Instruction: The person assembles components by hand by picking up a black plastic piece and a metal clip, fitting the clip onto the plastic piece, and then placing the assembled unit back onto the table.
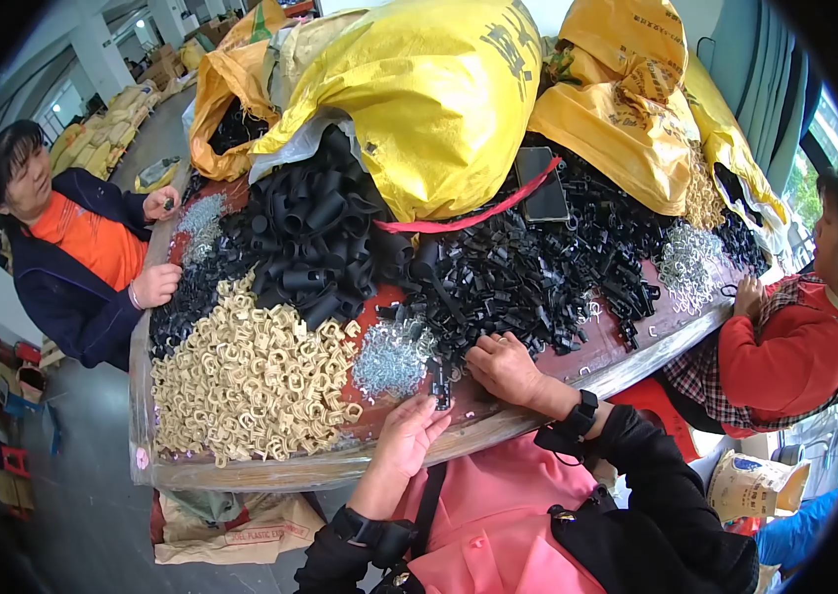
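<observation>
Tan rings (256, 381) piled on the left, then silver clips (387, 362). Left hand (407, 438) has a black part (441, 387) pinched at its fingertips, long axis near-to-far. Right hand (506, 369) is just right of it, fingers curled at the black heap (528, 282); can't tell if they're gripping.

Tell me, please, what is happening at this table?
The person's left hand holds a small black part near the table's front edge; the right hand is beside the pile of black pieces. Silvery pieces and beige clips are heaped further left. Co-workers are at both sides.
</observation>
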A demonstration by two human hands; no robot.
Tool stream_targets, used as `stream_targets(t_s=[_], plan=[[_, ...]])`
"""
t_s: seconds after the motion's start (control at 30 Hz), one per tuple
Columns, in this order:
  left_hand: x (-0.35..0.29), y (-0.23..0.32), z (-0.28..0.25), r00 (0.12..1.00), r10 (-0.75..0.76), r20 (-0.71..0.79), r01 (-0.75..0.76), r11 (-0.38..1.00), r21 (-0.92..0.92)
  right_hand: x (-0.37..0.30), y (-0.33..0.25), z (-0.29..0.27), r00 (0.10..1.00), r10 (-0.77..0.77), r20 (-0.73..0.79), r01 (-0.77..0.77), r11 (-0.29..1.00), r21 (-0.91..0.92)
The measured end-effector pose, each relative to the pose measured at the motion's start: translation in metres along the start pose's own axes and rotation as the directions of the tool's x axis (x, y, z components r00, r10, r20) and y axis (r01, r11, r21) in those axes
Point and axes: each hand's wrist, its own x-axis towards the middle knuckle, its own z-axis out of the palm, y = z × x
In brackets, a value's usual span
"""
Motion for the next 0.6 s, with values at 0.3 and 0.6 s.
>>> stream_targets(t_s=[0.3,0.6], plan=[[0.008,0.0,0.015,0.994,0.094,0.061,-0.094,0.996,0.006,-0.001,0.007,-0.015,0.931,0.243,0.274,-0.362,0.501,0.786],[0.018,0.007,0.021,0.966,0.098,0.238,-0.11,0.993,0.035,0.002,0.008,-0.024,0.835,0.008,0.55,-0.535,0.25,0.807]])
